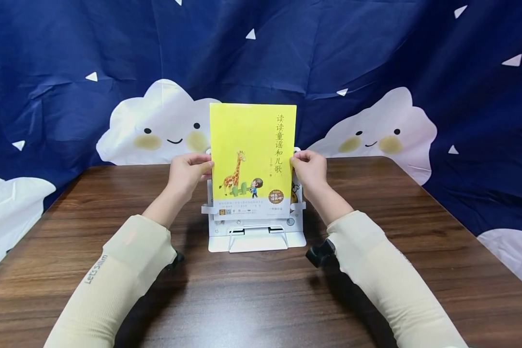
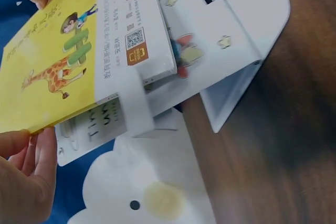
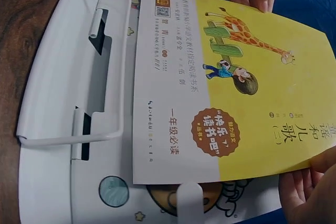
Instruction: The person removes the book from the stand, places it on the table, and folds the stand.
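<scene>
A yellow picture book [image 1: 252,140] with a giraffe and a child on its cover stands upright against a white book stand [image 1: 265,227] on the table. My left hand [image 1: 186,175] pinches the book's left edge between thumb and fingers, about halfway up. At the opposite edge, my right hand [image 1: 311,173] pinches it at a similar height. In the left wrist view, a white side clip [image 2: 135,100] of the stand overlaps the book's lower left edge. The other side clip [image 3: 190,203] lies by the right edge in the right wrist view. Much of the stand's back plate is hidden behind the book.
A wire bar [image 1: 258,239] sits at the front of the stand's base. The dark wooden table [image 1: 252,295] spreads around it. Behind hangs a blue cloth [image 1: 261,58] with smiling white clouds. Black wrist devices [image 1: 321,253] show below both cream sleeves [image 1: 374,261].
</scene>
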A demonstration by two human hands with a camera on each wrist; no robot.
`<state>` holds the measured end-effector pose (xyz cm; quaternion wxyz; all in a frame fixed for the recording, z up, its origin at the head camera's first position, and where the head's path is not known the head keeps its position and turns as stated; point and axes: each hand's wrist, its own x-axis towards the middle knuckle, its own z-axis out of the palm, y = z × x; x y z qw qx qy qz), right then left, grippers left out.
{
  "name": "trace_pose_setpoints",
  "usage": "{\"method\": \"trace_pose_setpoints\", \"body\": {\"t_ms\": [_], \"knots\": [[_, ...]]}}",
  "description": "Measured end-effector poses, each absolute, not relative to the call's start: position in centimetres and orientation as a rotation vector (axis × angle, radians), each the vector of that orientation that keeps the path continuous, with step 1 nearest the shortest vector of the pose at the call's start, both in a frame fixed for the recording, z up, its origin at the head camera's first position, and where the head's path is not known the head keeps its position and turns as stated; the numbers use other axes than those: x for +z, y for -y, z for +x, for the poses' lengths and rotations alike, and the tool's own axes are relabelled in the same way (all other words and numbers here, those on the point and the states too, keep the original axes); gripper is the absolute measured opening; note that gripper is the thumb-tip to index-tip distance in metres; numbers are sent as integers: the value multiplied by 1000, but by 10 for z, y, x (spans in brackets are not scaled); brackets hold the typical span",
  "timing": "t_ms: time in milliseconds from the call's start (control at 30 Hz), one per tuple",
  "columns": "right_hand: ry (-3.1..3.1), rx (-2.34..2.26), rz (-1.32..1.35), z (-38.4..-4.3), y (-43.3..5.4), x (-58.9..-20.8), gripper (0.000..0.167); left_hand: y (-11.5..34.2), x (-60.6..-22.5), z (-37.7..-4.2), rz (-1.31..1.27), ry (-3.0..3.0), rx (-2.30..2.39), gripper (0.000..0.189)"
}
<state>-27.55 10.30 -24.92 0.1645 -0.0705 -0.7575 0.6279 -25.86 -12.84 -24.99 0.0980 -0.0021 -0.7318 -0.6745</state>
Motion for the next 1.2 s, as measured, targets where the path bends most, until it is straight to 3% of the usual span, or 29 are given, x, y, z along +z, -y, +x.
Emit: {"method": "trace_pose_setpoints", "body": {"t_ms": [267, 400, 700, 867, 1200], "knots": [[2098, 1850, -174, -278, -106, -237, 11, 126, -238, -260, -28, 2110, -2012, 20], [2037, 1897, -97, -307, -121, -251, 8, 123, -233, -260, -16, 2069, -2030, 19], [2025, 1894, -60, -307, -127, -237, 7, 119, -220, -258, -79, 1998, -2047, 16], [2042, 1853, -62, -271, -116, -208, 3, 117, -213, -258, -67, 2009, -2026, 16], [2044, 1783, -53, -267, -132, -194, 4, 102, -202, -254, -104, 2002, -2073, 16]]}}
